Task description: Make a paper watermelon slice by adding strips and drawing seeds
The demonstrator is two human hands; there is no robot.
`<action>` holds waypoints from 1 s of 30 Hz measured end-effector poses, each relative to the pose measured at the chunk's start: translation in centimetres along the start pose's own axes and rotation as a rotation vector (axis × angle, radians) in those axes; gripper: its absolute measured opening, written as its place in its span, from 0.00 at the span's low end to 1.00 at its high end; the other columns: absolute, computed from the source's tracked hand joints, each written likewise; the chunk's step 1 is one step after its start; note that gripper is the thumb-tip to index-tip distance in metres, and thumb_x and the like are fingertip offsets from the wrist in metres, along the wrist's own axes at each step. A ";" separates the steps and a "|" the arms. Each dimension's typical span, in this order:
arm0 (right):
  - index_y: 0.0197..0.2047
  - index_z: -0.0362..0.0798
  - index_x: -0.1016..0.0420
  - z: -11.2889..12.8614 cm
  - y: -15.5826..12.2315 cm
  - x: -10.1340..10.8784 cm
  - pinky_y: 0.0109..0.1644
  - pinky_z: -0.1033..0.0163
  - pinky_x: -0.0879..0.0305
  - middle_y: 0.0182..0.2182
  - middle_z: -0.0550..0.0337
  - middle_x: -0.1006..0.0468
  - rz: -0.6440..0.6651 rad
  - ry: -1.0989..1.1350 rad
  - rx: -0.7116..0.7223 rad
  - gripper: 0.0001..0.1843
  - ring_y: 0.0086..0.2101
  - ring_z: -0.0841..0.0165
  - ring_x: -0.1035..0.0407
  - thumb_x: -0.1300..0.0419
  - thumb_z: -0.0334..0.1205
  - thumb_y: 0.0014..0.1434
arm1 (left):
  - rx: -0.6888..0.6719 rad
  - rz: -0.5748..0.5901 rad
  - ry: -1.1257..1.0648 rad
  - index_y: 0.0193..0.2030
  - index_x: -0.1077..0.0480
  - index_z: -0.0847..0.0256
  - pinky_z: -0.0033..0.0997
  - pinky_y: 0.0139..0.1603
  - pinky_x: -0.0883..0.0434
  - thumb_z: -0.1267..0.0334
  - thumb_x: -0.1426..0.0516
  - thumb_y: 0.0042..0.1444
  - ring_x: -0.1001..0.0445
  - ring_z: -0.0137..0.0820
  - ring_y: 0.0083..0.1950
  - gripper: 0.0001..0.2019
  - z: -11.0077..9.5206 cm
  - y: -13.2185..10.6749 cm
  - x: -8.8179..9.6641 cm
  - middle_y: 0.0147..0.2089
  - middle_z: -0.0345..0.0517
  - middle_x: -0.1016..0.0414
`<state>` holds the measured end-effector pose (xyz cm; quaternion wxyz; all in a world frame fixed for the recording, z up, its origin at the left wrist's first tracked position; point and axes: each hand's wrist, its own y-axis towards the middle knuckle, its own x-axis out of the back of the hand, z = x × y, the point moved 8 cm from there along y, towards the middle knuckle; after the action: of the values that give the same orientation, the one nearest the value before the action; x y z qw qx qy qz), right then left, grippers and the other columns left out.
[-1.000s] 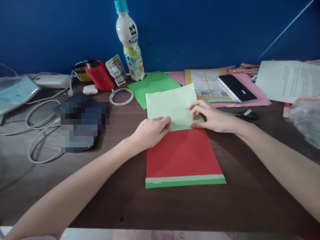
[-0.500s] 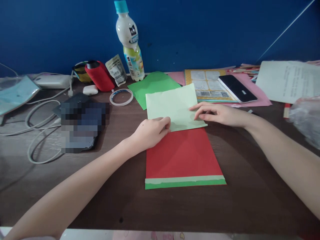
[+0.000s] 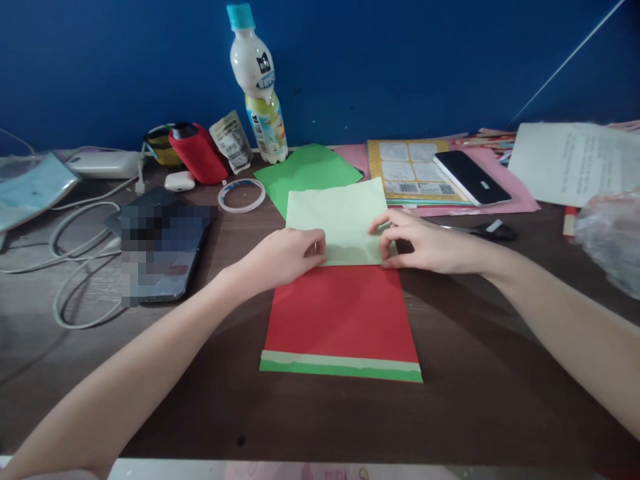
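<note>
A red paper sheet (image 3: 343, 313) lies on the dark wooden desk (image 3: 475, 393), with a pale and a bright green strip (image 3: 340, 365) along its near edge. A pale green sheet (image 3: 340, 217) overlaps its far edge. My left hand (image 3: 280, 257) pinches the pale green sheet at its lower left, fingers curled onto the paper. At the sheet's lower right corner my right hand (image 3: 425, 241) does the same between thumb and fingers. Both hands rest where the two sheets meet.
A bright green sheet (image 3: 305, 170) lies behind, by a milky drink bottle (image 3: 260, 87). A tape roll (image 3: 242, 195), a red case (image 3: 197, 152), cables (image 3: 75, 247) and a blurred tablet (image 3: 160, 250) sit left. Right are a phone (image 3: 471, 177) on a booklet, scissors (image 3: 487, 230) and papers (image 3: 575, 160).
The red and pale green sheets have turned and slid left. My left hand moved up and left with them; my right hand went from pressing flat to pinching the pale green sheet's corner.
</note>
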<state>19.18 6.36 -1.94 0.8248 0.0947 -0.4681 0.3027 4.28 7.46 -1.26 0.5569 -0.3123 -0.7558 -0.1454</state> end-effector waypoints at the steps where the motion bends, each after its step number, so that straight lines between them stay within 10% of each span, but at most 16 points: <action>1: 0.26 0.50 0.30 0.4 0.1 -0.1 0.51 0.52 0.48 0.47 0.59 0.37 -0.005 0.011 0.006 0.13 0.48 0.59 0.44 0.43 0.51 0.49 | -0.005 -0.016 -0.032 0.31 0.35 0.58 0.25 0.27 0.43 0.62 0.49 0.52 0.34 0.27 0.27 0.05 -0.1 0.0 0.2 0.27 0.36 0.30; 30: 0.26 0.48 0.30 1.3 0.4 -1.4 0.39 0.61 0.42 0.42 0.58 0.35 0.024 0.096 -0.005 0.10 0.37 0.65 0.37 0.47 0.45 0.50 | -0.125 -0.086 -0.239 0.30 0.32 0.61 0.26 0.39 0.38 0.68 0.49 0.50 0.35 0.28 0.35 0.05 -2.1 0.8 -1.3 0.29 0.39 0.32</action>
<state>17.52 5.57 -2.45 0.8428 0.0721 -0.4300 0.3156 6.59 6.51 -1.86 0.4358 -0.3286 -0.8189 -0.1777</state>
